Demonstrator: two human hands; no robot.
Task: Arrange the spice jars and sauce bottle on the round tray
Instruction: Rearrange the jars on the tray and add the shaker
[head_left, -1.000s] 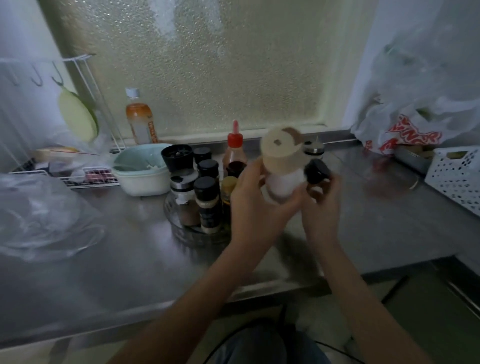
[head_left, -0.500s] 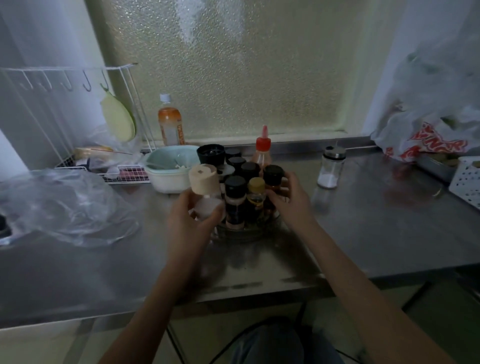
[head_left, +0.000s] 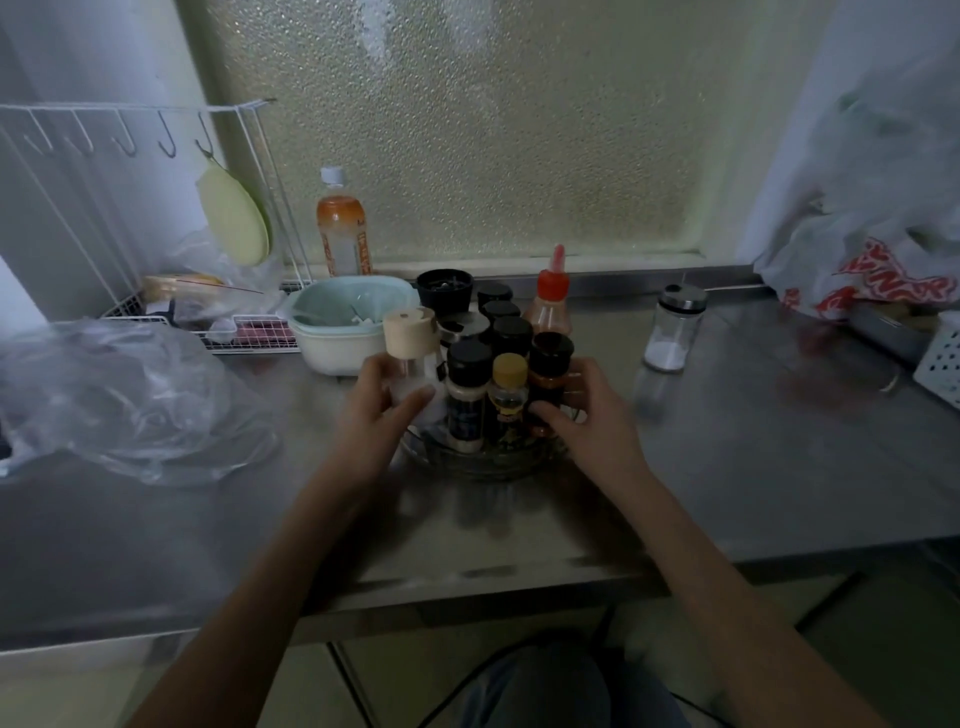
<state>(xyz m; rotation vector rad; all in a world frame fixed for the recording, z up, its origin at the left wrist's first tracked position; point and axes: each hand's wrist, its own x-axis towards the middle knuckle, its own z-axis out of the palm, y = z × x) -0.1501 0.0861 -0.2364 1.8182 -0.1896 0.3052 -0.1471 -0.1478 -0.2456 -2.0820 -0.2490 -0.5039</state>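
A clear round tray (head_left: 488, 460) sits mid-counter, crowded with several dark-capped spice jars, a yellow-capped jar (head_left: 508, 384) and a red-capped sauce bottle (head_left: 549, 304) at its back right. My left hand (head_left: 382, 410) grips a clear jar with a tan lid (head_left: 410, 345) at the tray's left edge. My right hand (head_left: 587, 415) is closed around a black-capped jar of red spice (head_left: 549, 364) at the tray's right side. A glass shaker with a silver lid (head_left: 672, 328) stands alone on the counter, to the right of the tray.
A pale green bowl (head_left: 337, 327) stands just behind the tray's left. A white wire rack (head_left: 156, 218) and an orange drink bottle (head_left: 342, 231) are at the back left, a crumpled plastic bag (head_left: 119, 400) at left, shopping bags (head_left: 878, 249) and a white basket (head_left: 943, 358) at right.
My left hand has carried the tan-lidded jar from above the tray's right down to its left edge. My right hand set its black-capped jar onto the tray's right side.
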